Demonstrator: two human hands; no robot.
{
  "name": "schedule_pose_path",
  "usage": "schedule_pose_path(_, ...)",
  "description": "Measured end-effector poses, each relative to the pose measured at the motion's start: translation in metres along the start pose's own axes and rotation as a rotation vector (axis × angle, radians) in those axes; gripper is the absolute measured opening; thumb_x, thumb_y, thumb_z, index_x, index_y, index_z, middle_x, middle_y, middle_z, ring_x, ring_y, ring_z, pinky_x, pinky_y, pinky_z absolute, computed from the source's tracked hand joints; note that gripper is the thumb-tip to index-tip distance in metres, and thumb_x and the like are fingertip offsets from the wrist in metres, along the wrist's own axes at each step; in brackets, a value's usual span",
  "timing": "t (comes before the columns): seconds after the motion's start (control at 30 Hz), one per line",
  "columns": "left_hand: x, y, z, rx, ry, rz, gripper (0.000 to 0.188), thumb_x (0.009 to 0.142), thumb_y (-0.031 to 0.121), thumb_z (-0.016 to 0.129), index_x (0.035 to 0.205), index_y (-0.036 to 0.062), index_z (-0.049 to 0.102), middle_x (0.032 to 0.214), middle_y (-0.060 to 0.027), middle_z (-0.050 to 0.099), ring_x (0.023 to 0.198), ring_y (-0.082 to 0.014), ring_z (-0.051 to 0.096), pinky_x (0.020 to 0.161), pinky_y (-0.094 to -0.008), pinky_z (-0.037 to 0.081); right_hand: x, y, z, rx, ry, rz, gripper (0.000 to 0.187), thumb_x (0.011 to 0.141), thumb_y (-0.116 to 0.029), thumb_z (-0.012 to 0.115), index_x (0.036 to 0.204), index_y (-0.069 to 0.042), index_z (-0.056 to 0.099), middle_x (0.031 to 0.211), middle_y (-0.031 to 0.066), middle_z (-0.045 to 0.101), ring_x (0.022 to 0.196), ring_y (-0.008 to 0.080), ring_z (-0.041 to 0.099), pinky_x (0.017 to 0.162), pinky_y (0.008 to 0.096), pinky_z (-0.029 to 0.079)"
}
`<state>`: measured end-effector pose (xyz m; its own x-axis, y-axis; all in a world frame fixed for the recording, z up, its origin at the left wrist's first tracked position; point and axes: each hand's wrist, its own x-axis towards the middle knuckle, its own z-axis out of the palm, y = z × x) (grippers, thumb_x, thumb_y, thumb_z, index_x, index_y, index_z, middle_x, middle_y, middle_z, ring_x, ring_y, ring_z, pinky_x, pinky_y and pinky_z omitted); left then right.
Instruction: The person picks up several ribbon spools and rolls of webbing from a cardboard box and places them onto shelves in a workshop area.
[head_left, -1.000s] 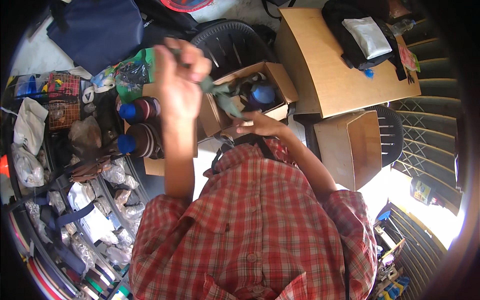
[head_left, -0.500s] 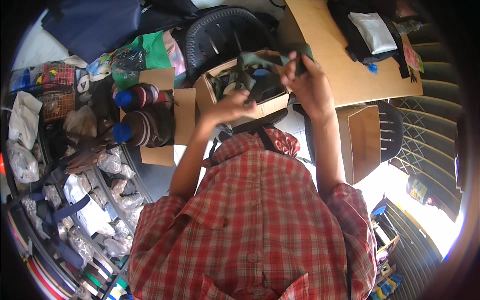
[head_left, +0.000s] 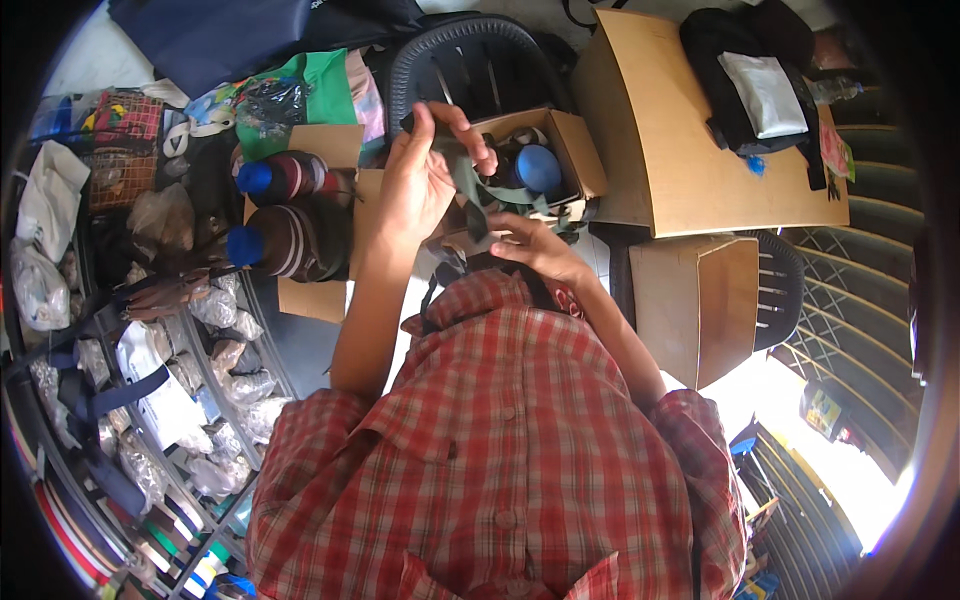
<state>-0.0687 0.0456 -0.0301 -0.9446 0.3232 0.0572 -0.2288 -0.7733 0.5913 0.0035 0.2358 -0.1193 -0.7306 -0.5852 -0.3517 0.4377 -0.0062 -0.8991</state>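
Observation:
My left hand [head_left: 420, 185] is raised over the near left side of an open cardboard box, with its fingers closed on a dark green webbing strap [head_left: 464, 170]. The strap hangs in a loop from that hand toward my right one. My right hand [head_left: 545, 250] is lower, at the box's near edge, fingers apart and pointing left, close to the strap's lower part. Whether it touches the strap is unclear. Inside the cardboard box [head_left: 580, 150] are a round blue-topped item [head_left: 538, 168] and more green webbing.
A black chair [head_left: 470, 60] stands behind the box. To the left, large blue-capped rolls [head_left: 295, 238] lie on another carton, beside racks of plastic-wrapped goods [head_left: 240, 390]. At right are a wooden table [head_left: 650, 120] holding a black bag [head_left: 700, 70], and a brown carton [head_left: 665, 300] on a chair.
My left hand has risen and now holds the strap. My right hand, formerly high with the strap, has come down and left. The blue-topped item in the box is more exposed.

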Motion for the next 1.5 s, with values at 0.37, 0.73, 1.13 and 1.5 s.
schedule_pose_path(0.37,0.041,0.086,0.035,0.452,-0.198,0.334,0.065,0.092,0.06,0.043,0.122,0.0022,0.048,0.112,-0.0173,0.058,0.114,-0.0265,0.053,0.105,-0.0442,0.036,0.012,-0.05,-0.039,-0.358,0.235,-0.161,0.029,0.1,-0.021,0.047,0.083,0.001,0.057,0.058,0.0041,0.054,0.053,0.0109,0.051,0.053,0.0279,0.042)
schedule_pose_path(0.73,0.0,-0.091,-0.012,1.286,-0.351,-0.097,0.065,0.074,0.043,0.077,0.121,0.003,0.057,0.111,-0.0194,0.063,0.11,-0.0315,0.059,0.094,-0.0346,0.044,-0.038,-0.236,-0.008,0.259,-0.115,-0.545,0.023,0.095,-0.021,0.05,0.093,0.001,0.057,0.066,0.0078,0.058,0.058,0.012,0.054,0.055,0.0243,0.044)
schedule_pose_path(1.13,-0.035,-0.045,0.013,0.706,-0.108,-0.005,0.014,0.095,0.006,0.055,0.096,-0.0054,0.063,0.086,-0.0066,0.064,0.083,-0.0145,0.061,0.079,-0.0284,0.05,0.006,-0.155,-0.052,-0.352,0.341,-0.307,0.05,0.091,-0.042,0.061,0.121,-0.003,0.056,0.113,0.0091,0.062,0.108,0.0169,0.056,0.093,0.0311,0.042)
schedule_pose_path(1.5,-0.001,0.069,0.053,0.435,-0.136,0.389,0.021,0.092,0.01,0.049,0.103,-0.0063,0.058,0.093,-0.0179,0.061,0.082,-0.0242,0.064,0.079,-0.0374,0.053,0.015,0.01,-0.051,-0.971,0.209,-0.134,0.044,0.09,-0.027,0.063,0.119,0.005,0.059,0.095,0.0204,0.068,0.094,0.0282,0.065,0.088,0.0372,0.047)
